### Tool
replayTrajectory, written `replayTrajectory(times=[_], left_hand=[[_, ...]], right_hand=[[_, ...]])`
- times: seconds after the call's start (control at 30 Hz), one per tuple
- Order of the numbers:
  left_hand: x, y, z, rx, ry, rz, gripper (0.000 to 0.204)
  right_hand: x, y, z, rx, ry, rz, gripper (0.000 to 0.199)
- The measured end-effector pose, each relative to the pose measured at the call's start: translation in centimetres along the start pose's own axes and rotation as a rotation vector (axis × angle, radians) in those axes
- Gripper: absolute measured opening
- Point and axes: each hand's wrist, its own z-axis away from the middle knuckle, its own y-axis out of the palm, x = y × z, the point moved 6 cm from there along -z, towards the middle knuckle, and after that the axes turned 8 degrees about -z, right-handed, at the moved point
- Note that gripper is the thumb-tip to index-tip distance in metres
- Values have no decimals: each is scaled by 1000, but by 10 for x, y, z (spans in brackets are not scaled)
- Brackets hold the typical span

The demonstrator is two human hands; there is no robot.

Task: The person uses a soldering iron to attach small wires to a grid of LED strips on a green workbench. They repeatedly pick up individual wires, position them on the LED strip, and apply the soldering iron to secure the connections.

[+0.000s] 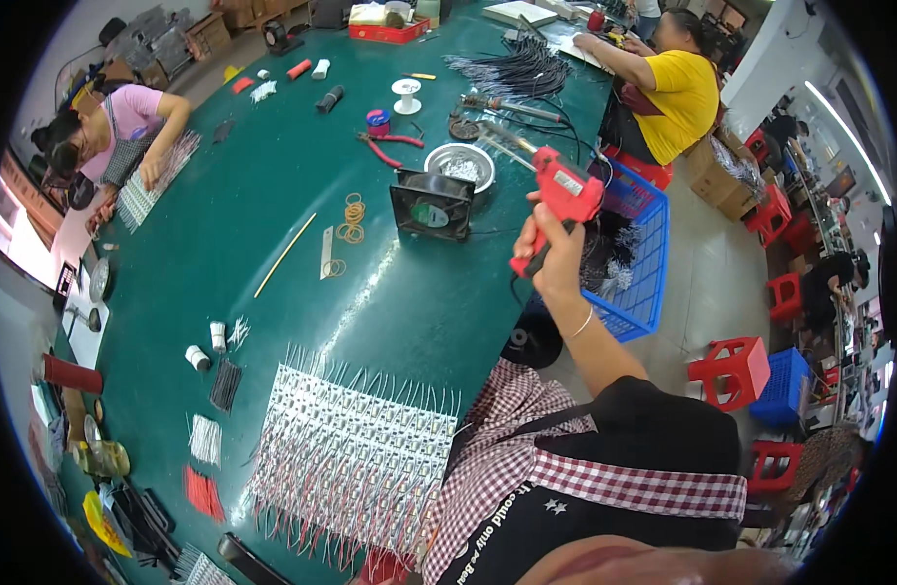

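My right hand (558, 255) is wrapped around the handle of a red soldering gun (567, 187), raised over the table's right edge. The gun's long metal tip points up and to the left, beside a metal bowl (460, 166) of small pale pieces. A black square fan (432, 205) stands just left of the gun. Lower down, well apart from the hand, lies a sheet of white circuit boards (351, 458) with rows of thin white and red wires sticking out. My left hand does not show.
Red-handled pliers (395, 148), a white spool (405, 96) and a soldering iron (515, 107) lie beyond the fan. Wire bundles (204, 492) line the left. A blue crate (643, 263) stands right of the table. Two co-workers sit at the far left and far right.
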Motion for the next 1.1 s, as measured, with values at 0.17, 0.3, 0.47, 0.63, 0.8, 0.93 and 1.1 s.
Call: replayTrajectory(times=[0.17,0.3,0.47,0.63,0.8,0.93,1.1], left_hand=[[2,32,-2,104,7,161,23],[3,37,0,127,18,202,23],[7,39,8,127,17,244,22],[13,38,17,132,20,283,21],[21,32,30,139,42,312,21],[22,29,34,145,55,336,20],[18,31,35,173,79,357,19]], right_hand=[[0,44,49,265,246,26,23],[-13,42,90,450,495,94,26],[-29,29,112,441,676,85,28],[-25,33,109,451,685,63,27],[-29,29,123,451,798,20,28],[-37,17,147,432,950,-59,29],[-38,14,154,410,976,-85,29]])
